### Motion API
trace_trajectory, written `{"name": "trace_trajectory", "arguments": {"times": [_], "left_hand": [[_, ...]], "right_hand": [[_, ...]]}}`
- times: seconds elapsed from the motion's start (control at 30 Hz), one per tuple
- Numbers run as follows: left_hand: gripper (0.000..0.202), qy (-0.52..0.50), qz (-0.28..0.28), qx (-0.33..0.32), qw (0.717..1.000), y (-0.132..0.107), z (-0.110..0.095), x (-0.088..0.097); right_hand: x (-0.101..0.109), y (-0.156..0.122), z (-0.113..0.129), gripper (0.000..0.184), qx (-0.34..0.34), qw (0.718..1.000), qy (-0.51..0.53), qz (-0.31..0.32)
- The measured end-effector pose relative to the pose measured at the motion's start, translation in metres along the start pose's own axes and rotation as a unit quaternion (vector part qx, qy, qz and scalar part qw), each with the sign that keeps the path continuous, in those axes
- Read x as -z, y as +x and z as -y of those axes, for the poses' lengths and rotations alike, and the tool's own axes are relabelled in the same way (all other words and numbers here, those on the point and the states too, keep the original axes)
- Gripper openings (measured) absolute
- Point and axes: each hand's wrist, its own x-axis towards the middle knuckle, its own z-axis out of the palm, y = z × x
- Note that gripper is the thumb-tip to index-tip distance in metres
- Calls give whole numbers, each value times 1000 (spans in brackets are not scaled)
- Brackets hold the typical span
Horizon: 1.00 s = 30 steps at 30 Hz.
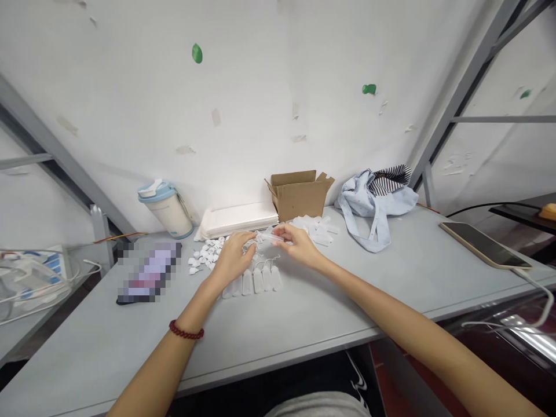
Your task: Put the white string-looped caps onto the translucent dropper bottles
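Observation:
My right hand (296, 244) pinches a slim translucent plastic piece (273, 237) between thumb and fingers, above the table. Close to its other end is my left hand (234, 258), thumb and fingers drawn together around something small and whitish that I cannot make out. Below the hands, several translucent pieces with thin white cords (258, 281) lie side by side in a row, partly covered by my left hand. Small white caps (207, 253) are heaped to the left of that hand. Behind my right hand lies a loose pile of translucent pieces (319, 230).
At the back stand an open cardboard box (299, 198), a white flat stack (238, 219) and a blue-lidded cup (167, 208). A blurred phone-like object (150, 273) lies left. To the right are a light blue cloth bag (376, 205) and a phone (484, 244) with a cable.

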Motion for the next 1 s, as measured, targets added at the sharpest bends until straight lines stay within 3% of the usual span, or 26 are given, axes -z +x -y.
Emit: {"name": "trace_trajectory", "arguments": {"times": [0.2,0.4,0.63,1.0], "left_hand": [[28,-17,-1,9,1000,-1,-5,1],[23,-6,-40,-2,999,-1,-5,-1],[27,24,-33,-30,999,-3,-8,-5],[27,59,-60,-1,996,-1,-1,-5]], "right_hand": [[-3,-2,-1,33,-40,999,37,4],[-2,-3,2,32,-47,995,81,15],[-3,-5,3,29,-50,992,103,44],[-2,-7,9,27,-41,994,88,47]]}}
